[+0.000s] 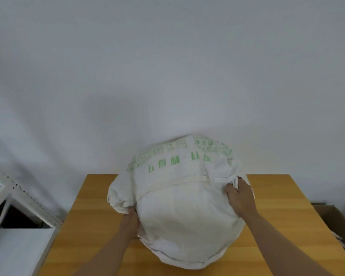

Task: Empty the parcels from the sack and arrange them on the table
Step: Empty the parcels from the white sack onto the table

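A bulging white woven sack (183,206) with green printed characters stands on the wooden table (88,226), reaching back to the wall. My left hand (130,221) grips a bunched fold of cloth at the sack's lower left side. My right hand (238,197) grips gathered fabric at the sack's upper right corner. The sack hides whatever is inside; no parcel shows.
A white metal shelving unit (14,206) stands to the left of the table. An open cardboard box (335,218) sits low on the right, beside the table edge. A plain white wall rises behind the table.
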The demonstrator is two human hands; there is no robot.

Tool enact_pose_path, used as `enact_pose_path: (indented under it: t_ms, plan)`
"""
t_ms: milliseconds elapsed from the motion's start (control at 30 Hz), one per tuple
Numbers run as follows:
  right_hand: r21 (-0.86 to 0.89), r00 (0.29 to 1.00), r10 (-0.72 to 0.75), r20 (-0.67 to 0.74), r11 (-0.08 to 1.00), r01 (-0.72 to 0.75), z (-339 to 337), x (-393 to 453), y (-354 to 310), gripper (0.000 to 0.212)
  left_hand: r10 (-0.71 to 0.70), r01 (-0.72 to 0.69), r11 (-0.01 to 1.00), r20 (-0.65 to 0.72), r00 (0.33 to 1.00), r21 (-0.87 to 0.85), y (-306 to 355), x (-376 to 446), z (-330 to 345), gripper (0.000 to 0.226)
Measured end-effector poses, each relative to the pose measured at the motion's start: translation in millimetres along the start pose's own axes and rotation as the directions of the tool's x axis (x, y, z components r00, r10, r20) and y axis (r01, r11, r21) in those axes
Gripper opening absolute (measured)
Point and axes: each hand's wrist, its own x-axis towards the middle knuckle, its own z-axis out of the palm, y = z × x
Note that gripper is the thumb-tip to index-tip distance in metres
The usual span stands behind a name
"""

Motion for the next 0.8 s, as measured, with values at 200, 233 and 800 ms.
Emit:
enact_pose_path:
  t_ms: [200,233,800]
  plan:
    - [-0.112,0.949,0.314,0.011,0.944,-0.311,1,7,-12,0.087,-0.06,0.073,0.975,0.068,0.996,-0.211,27,-4,-19,0.081]
    - [-0.099,0.946,0.325,0.017,0.942,-0.322,-1,6,-14,0.094,-0.033,0.038,0.966,0.024,0.999,-0.254,29,-1,-27,0.092]
    - [-0.18,0.946,0.198,0.256,0.971,-0.155,-13,29,-36,0.036,0.272,-0.267,0.953,-0.014,0.962,0.14,67,7,-18,0.05]
